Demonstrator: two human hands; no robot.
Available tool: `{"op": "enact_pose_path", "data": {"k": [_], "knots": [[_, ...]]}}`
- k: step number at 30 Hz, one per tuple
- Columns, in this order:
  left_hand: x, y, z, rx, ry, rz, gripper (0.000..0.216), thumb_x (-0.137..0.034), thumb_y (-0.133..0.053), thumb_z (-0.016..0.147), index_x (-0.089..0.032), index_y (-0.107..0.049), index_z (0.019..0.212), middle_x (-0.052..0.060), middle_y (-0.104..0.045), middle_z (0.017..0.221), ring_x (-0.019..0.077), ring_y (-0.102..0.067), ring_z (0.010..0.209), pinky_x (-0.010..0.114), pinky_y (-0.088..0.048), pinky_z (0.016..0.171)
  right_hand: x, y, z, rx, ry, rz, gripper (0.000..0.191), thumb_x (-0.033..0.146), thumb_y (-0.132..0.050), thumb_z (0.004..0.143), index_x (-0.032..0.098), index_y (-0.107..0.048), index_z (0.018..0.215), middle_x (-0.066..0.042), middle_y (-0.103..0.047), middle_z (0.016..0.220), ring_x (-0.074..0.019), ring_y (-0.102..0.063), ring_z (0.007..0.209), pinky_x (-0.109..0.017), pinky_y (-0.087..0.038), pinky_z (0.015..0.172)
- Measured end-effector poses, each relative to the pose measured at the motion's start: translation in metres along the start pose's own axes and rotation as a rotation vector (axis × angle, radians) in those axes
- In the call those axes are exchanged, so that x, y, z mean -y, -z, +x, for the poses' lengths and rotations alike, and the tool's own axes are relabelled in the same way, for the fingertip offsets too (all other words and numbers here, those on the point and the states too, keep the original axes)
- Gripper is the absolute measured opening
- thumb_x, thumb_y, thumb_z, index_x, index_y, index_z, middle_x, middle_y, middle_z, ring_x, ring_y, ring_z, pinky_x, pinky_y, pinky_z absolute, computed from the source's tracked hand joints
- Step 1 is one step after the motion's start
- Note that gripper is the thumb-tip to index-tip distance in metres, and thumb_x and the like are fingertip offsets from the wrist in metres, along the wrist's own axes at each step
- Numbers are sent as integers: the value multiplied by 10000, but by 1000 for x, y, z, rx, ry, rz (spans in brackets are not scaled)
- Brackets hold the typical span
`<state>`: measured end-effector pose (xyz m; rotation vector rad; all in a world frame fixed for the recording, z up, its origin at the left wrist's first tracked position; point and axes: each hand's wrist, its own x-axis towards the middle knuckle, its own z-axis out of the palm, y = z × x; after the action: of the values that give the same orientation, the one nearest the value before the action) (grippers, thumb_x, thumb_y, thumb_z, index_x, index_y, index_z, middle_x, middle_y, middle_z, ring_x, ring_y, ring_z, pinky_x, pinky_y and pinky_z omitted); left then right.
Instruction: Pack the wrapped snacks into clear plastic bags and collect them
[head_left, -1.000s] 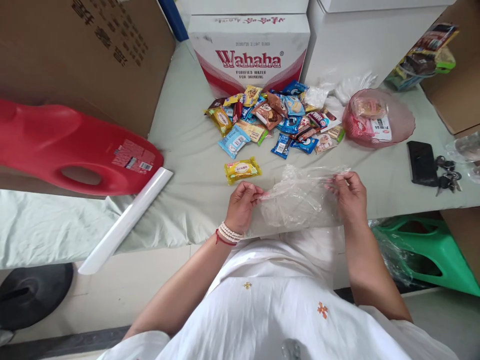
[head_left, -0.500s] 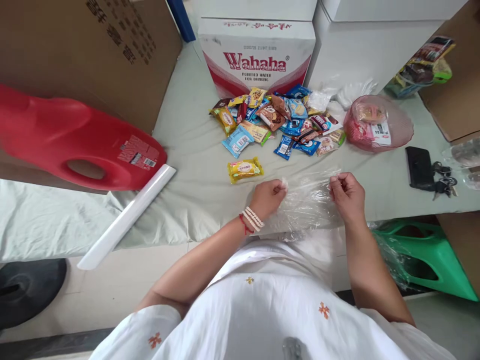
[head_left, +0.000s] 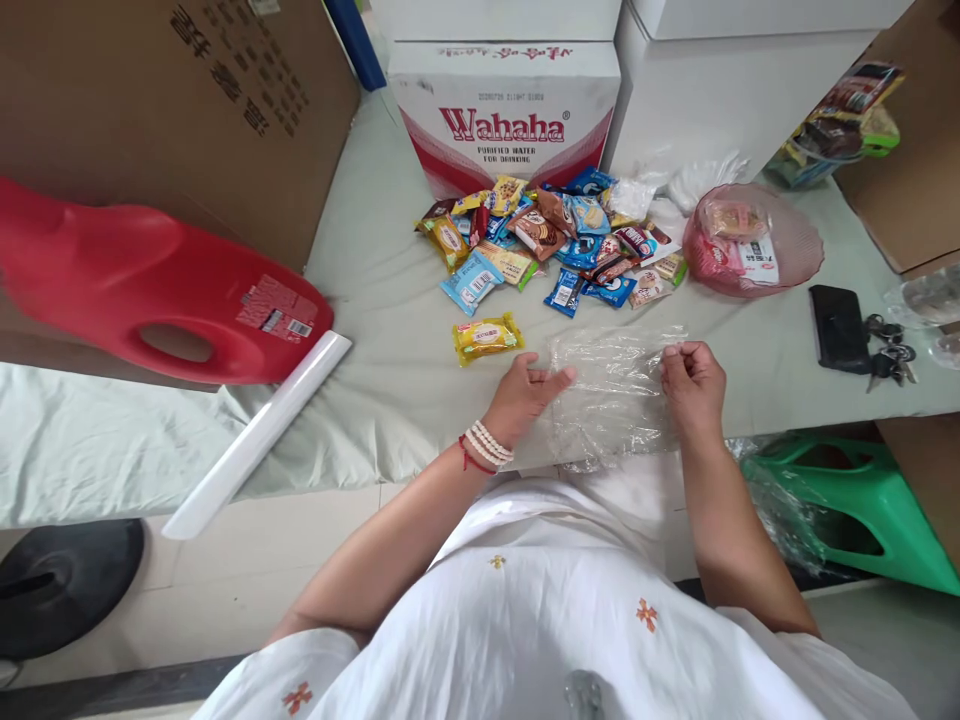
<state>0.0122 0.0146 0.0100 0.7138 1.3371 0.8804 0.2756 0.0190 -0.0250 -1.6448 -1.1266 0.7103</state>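
A clear plastic bag [head_left: 611,385] lies flat on the pale green cloth [head_left: 390,330] at the near edge. My right hand [head_left: 694,385] is closed, pinching the bag's upper right corner. With fingers spread and holding nothing, my left hand [head_left: 525,395] rests open at the bag's left edge; beaded bracelets circle its wrist. A yellow snack packet [head_left: 486,338] lies alone just beyond my left hand. Farther back is a pile of several wrapped snacks [head_left: 551,245].
A Wahaha carton [head_left: 510,110] stands behind the pile. A pink bowl [head_left: 795,250] with packets sits at the right, beside a black phone [head_left: 838,325] and keys [head_left: 892,360]. A red jug [head_left: 142,285], white roll [head_left: 259,435] and brown box [head_left: 187,110] are left. A green stool [head_left: 862,500] stands below.
The bag went from held up and bunched between both hands to spread flat on the cloth. My left hand let go of it and opened; my right hand kept its pinch.
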Motion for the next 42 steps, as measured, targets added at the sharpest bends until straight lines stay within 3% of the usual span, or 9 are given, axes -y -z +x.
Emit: {"op": "enact_pose_path", "data": {"k": [5,9,14,20,25,33,35,39,42], "knots": [[5,-6,6,19,-8,-91,331,-496,-715,851,-206,-557,877,-24,-652,732,126,-650,580,245,-504,562,0,1,3,-14,6,-16,349,592,-605,917,250,-537,937,22,-557,700,-149,-486,550,-293,-403,516],[3,6,17,-83,-123,43,402,-603,-608,927,-215,-545,848,-75,-497,518,82,-403,352,216,-270,401,-2,-3,8,41,-27,-36,350,598,-587,918,255,-519,943,34,-535,681,-146,-476,534,-289,-400,504],[-8,20,17,-14,44,108,515,-703,-669,831,-192,-605,855,29,-681,664,120,-550,488,229,-304,456,1,-24,23,-79,-84,18,360,605,-564,904,257,-474,928,38,-530,673,-139,-473,519,-279,-381,484],[-4,18,-6,102,-78,40,411,-469,-859,654,-199,-569,763,26,-735,832,169,-684,787,255,-504,651,-7,-36,37,-110,-123,14,322,573,-539,919,258,-472,912,33,-537,668,-151,-480,530,-297,-401,514],[-7,23,-15,83,46,-8,458,-524,-817,708,-232,-484,825,-92,-557,546,78,-471,380,180,-294,375,-17,-23,43,-76,7,-253,250,486,-513,953,240,-532,912,-3,-610,721,-185,-555,655,-317,-438,649],[21,75,-49,131,143,306,437,-469,-860,648,-216,-506,680,-113,-392,448,61,-334,343,195,-236,361,-6,-18,49,22,82,-477,207,404,-515,944,221,-611,942,-62,-716,844,-222,-621,760,-330,-450,752],[17,85,-58,58,40,479,366,-491,-779,751,-220,-538,702,-88,-428,467,88,-381,385,208,-285,398,-6,-18,49,50,103,-500,220,413,-514,948,221,-622,953,-68,-727,855,-228,-630,772,-330,-457,760],[-3,67,-59,-268,-561,878,259,-414,-543,973,-218,-674,868,37,-675,771,173,-623,709,280,-516,686,-1,-22,45,99,158,-491,253,444,-507,951,223,-631,961,-62,-729,849,-224,-634,760,-325,-464,750],[-2,34,-36,-150,-807,1073,362,-372,-418,1046,-208,-725,1148,132,-734,1207,239,-690,1106,364,-535,975,5,-26,41,162,186,-445,276,472,-510,949,225,-633,974,-51,-723,843,-213,-631,745,-316,-466,741]]}}
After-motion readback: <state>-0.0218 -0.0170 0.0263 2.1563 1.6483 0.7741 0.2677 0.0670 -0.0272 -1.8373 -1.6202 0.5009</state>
